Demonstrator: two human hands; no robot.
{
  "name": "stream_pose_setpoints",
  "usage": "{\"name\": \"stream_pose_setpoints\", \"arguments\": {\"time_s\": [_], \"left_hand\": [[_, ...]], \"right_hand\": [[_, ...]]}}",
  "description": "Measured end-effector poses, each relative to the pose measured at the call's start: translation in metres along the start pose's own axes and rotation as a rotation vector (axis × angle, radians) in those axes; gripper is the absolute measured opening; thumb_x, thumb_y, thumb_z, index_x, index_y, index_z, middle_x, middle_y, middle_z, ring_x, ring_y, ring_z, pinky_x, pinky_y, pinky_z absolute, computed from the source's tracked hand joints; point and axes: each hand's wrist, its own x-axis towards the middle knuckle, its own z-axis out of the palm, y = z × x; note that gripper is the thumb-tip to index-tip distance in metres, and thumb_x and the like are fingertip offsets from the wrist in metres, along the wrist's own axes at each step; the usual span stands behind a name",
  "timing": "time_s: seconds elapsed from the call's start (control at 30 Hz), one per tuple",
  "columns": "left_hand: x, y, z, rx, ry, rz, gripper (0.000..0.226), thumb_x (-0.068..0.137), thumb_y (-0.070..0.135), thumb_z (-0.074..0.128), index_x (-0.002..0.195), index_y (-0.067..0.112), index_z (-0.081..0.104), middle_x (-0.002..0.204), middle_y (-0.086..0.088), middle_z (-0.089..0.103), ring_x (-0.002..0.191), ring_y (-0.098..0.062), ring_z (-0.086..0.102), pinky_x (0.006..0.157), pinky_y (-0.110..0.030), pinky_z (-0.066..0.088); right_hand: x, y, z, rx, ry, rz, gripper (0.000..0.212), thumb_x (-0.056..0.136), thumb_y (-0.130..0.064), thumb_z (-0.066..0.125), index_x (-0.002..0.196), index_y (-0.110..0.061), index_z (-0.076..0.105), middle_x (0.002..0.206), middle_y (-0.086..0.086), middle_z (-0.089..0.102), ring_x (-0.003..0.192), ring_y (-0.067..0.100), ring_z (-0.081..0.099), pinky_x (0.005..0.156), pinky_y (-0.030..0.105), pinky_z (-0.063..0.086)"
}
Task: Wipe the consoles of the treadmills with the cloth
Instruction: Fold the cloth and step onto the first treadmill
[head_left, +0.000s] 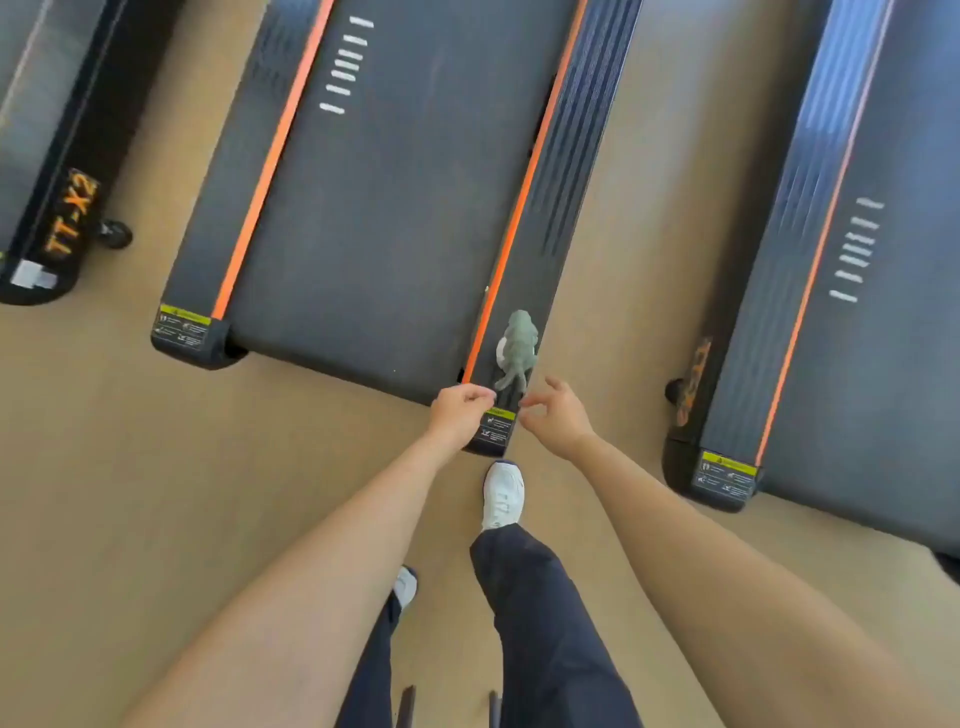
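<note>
A crumpled grey-green cloth (516, 347) lies on the right side rail of the middle treadmill (374, 208), near its rear end. My left hand (460, 415) hovers just below the cloth with its fingers curled and nothing in them. My right hand (556, 415) reaches in from the right, fingers loosely bent, fingertips close to the cloth's lower tip; I cannot tell whether they touch it. No console is in view.
A second treadmill (841, 312) stands to the right and a third (47, 156) at the far left, with strips of tan floor (639, 234) between them. My white shoe (503, 496) stands just behind the middle treadmill's rear corner.
</note>
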Motion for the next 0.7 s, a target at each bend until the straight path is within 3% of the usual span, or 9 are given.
{"name": "stream_pose_setpoints", "arguments": {"time_s": [0.1, 0.2, 0.33, 0.43, 0.53, 0.7], "left_hand": [[0.043, -0.011, 0.018, 0.234, -0.070, 0.051, 0.028, 0.097, 0.018, 0.060, 0.123, 0.017, 0.072, 0.157, -0.003, 0.043, 0.146, -0.026, 0.035, 0.119, -0.038, 0.028], [0.069, -0.017, 0.029, 0.301, -0.134, 0.075, 0.035, 0.098, 0.017, 0.059, 0.132, 0.019, 0.066, 0.162, 0.001, 0.034, 0.149, -0.028, 0.022, 0.123, -0.041, 0.020], [0.075, -0.020, 0.027, 0.307, -0.179, 0.079, 0.037, 0.098, 0.016, 0.056, 0.134, 0.019, 0.064, 0.141, -0.003, 0.058, 0.134, -0.023, 0.047, 0.111, -0.038, 0.039], [0.061, -0.012, 0.017, 0.261, -0.084, 0.115, 0.035, 0.092, 0.014, 0.064, 0.126, 0.020, 0.070, 0.128, 0.004, 0.069, 0.120, -0.014, 0.059, 0.105, -0.034, 0.046], [0.034, 0.008, 0.005, 0.115, -0.028, 0.153, 0.037, 0.081, 0.009, 0.078, 0.117, 0.017, 0.075, 0.112, 0.004, 0.075, 0.102, -0.008, 0.067, 0.098, -0.025, 0.052], [-0.018, 0.042, -0.037, -0.136, 0.043, 0.201, 0.035, 0.074, -0.002, 0.084, 0.100, 0.019, 0.075, 0.098, 0.003, 0.077, 0.093, -0.008, 0.073, 0.093, -0.022, 0.055]], "right_hand": [[0.039, 0.014, 0.020, -0.189, -0.162, -0.005, 0.038, 0.096, -0.023, 0.060, 0.134, -0.022, 0.062, 0.166, 0.009, 0.012, 0.147, 0.031, 0.026, 0.120, 0.040, 0.020], [0.064, 0.023, 0.033, -0.209, -0.191, -0.056, 0.048, 0.096, -0.020, 0.060, 0.143, -0.017, 0.053, 0.165, 0.005, 0.019, 0.143, 0.032, 0.033, 0.116, 0.040, 0.027], [0.071, 0.033, 0.032, -0.126, -0.122, -0.035, 0.045, 0.094, -0.006, 0.055, 0.139, -0.007, 0.053, 0.149, 0.006, 0.045, 0.130, 0.027, 0.049, 0.100, 0.026, 0.036], [0.053, 0.027, 0.025, -0.045, 0.116, -0.022, 0.035, 0.092, 0.001, 0.050, 0.123, -0.006, 0.065, 0.122, 0.008, 0.059, 0.109, 0.026, 0.060, 0.086, 0.024, 0.040], [0.029, 0.005, 0.012, 0.060, 0.272, -0.034, 0.031, 0.089, 0.001, 0.055, 0.115, -0.007, 0.069, 0.105, 0.004, 0.062, 0.098, 0.022, 0.062, 0.081, 0.019, 0.038], [-0.018, -0.055, -0.016, 0.122, 0.385, -0.186, 0.026, 0.080, 0.003, 0.067, 0.103, -0.009, 0.070, 0.099, 0.004, 0.064, 0.091, 0.018, 0.060, 0.080, 0.022, 0.046]]}}
